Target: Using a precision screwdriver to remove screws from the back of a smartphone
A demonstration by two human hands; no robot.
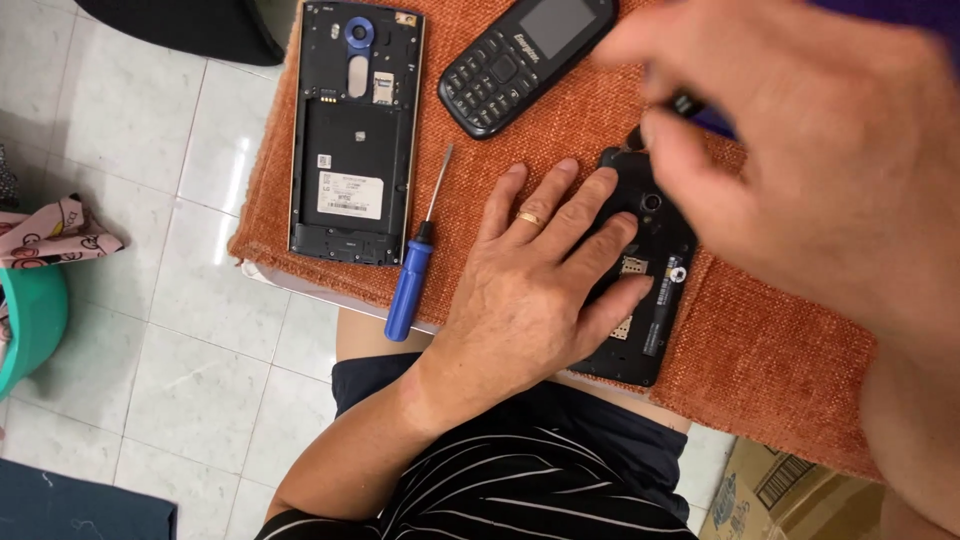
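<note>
The left hand lies flat, fingers spread, palm down on an opened black phone whose back cover is off. The phone rests on the orange cloth, near its front edge, with its long axis running from that edge back toward the far side, tilted a little. The camera end points away from the person.

The right hand hovers close over that far end, blurred. Its thumb and forefinger are pinched together on what looks like a small dark tool, though the blur makes that uncertain. Its tip sits just beyond the left hand's fingertips.

A blue-handled screwdriver lies untouched left of the left hand. A second opened phone and a keypad phone lie toward the cloth's far left corner.
</note>
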